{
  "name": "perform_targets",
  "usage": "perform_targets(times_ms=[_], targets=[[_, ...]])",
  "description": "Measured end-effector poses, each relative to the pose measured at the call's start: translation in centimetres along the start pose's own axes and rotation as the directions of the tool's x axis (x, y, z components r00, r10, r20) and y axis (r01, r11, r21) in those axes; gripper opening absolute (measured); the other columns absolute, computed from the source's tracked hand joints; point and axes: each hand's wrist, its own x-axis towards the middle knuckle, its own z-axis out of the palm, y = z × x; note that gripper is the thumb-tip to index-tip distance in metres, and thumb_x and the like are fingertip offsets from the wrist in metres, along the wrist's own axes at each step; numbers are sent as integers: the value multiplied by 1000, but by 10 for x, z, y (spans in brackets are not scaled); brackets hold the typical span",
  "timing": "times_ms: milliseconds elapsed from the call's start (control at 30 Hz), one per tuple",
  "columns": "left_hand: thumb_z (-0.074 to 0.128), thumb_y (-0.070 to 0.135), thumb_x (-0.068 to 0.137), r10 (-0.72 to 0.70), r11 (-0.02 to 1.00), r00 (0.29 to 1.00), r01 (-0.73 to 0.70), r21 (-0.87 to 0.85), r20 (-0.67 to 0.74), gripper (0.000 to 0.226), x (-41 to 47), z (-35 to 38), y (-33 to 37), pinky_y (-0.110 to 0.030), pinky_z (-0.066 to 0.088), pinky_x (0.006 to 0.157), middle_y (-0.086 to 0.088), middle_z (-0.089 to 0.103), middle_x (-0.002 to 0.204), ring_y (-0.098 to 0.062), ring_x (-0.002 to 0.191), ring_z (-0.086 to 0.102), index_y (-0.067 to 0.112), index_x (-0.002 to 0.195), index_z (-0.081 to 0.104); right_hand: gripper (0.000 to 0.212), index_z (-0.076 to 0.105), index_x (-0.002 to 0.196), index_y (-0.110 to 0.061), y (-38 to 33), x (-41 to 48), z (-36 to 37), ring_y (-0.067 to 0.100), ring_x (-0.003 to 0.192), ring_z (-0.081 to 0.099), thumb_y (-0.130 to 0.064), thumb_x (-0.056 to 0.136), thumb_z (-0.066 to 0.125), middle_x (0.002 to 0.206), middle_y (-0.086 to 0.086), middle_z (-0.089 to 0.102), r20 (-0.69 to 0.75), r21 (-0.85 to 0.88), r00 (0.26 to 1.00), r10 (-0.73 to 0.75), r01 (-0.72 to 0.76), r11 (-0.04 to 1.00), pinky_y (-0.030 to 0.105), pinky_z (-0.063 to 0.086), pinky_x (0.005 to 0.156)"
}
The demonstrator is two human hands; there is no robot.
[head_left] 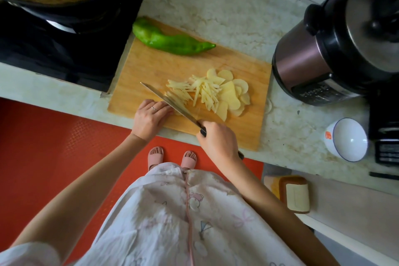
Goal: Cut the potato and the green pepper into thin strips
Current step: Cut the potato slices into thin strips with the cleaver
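Position: the potato lies already broken down on the cutting board (151,67) at centre frame. Round potato slices (235,95) are fanned at centre right, and a heap of potato strips (205,90) lies just left of them. The green pepper (170,41) lies whole and uncut at the board's upper left corner, well apart from the knife work.

Handling (judged): the slices are taken to be light, stiff and brittle, with wet, starchy faces likely to slide on one another. A stack is best pinned from above, close behind the cut line. The pepper is judged light, hollow and waxy-skinned, apt to roll. It would be held at the thick stem end, or flattened first.

Left hand (151,115): set at lower centre, fingers curled under, knuckles against the flat of the knife (172,103). The fingertips are hidden by the blade. The hand is judged to be pressing down a small stack of slices, of which only a pale edge is seen.

Right hand (218,142): closed firmly round the knife's dark handle. The blade runs diagonally up and left, its edge down among the strips.
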Motion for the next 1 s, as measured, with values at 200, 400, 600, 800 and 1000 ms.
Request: perform_targets(times_ms=[200,400,600,800,1000], targets=[[56,18,96,-13,1000,1000,13,-14,-2,20,1,-1,1,-33,42,78,-9,71,95,-20,80,54,6,93,72,21,68,104,-16,3,4,0,14,55,49,-22,92,52,66,-4,58,11,7,1000,-13,13,1000,20,24,41],[51,20,99,-10,999,1000,10,-41,9,23,2,-3,2,-32,42,79,-7,71,100,-19,83,57,7,99,71,19,69,98,-14,5,8,5,15,53,48,-19,90,52,64,-3,56,31,41,999,40,-41,998,22,24,40],[60,16,94,-29,998,1000,29,-55,13,14,0,-1,0,-33,43,79,-5,71,103,-19,79,59,9,100,71,14,65,87,-14,-7,27,4,22,57,55,-20,90,52,60,1,58,22,86,1000,23,-25,996,24,29,40],[65,16,88,-121,985,993,121,-126,5,13,5,-9,9,-33,40,84,-10,70,92,-20,87,56,5,87,71,38,72,105,-19,13,11,-4,15,37,55,-20,68,83,50,1,62,-237,-184,963,-130,87,979,17,31,35],[49,7,91,-687,710,707,601,-368,-169,18,20,-45,30,-42,45,80,5,61,97,-8,91,56,5,92,67,55,73,102,-13,56,4,-23,18,43,59,-15,50,90,54,4,63,-434,-361,864,-256,93,928,19,37,38]])
